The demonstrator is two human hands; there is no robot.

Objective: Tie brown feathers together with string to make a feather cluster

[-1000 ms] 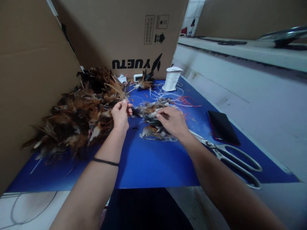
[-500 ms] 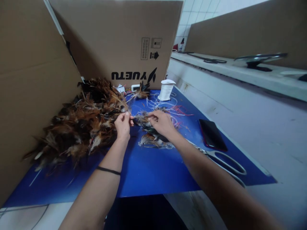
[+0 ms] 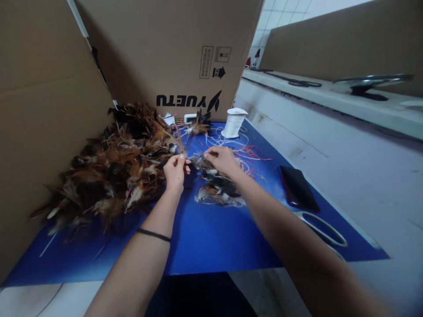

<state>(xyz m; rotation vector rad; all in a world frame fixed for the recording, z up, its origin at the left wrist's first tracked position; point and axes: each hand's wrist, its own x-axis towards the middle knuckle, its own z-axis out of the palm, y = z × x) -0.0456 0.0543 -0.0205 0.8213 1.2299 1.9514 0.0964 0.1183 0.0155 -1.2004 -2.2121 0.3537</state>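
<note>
My left hand [image 3: 175, 174] pinches a brown feather [image 3: 177, 138] by its base, with the tip pointing up and away. My right hand [image 3: 222, 160] is closed, thumb against fingers, on a small grey feather tuft [image 3: 200, 160] just right of the left hand. Beneath and beside my right hand lies a small heap of dark and white feathers [image 3: 218, 193]. A large pile of brown and black feathers [image 3: 115, 171] spreads over the left of the blue table [image 3: 214, 242].
A white spool [image 3: 234, 123] stands at the back among loose clear strips. Scissors [image 3: 325, 229] lie partly under my right forearm, beside a dark phone [image 3: 299, 188]. Cardboard [image 3: 132, 53] walls the back and left. A ledge [image 3: 274, 79] runs along the right.
The view has shifted slightly, so most things appear a little further right. Both hands keep their pinches and stay close together; my right forearm covers more of the scissors.
</note>
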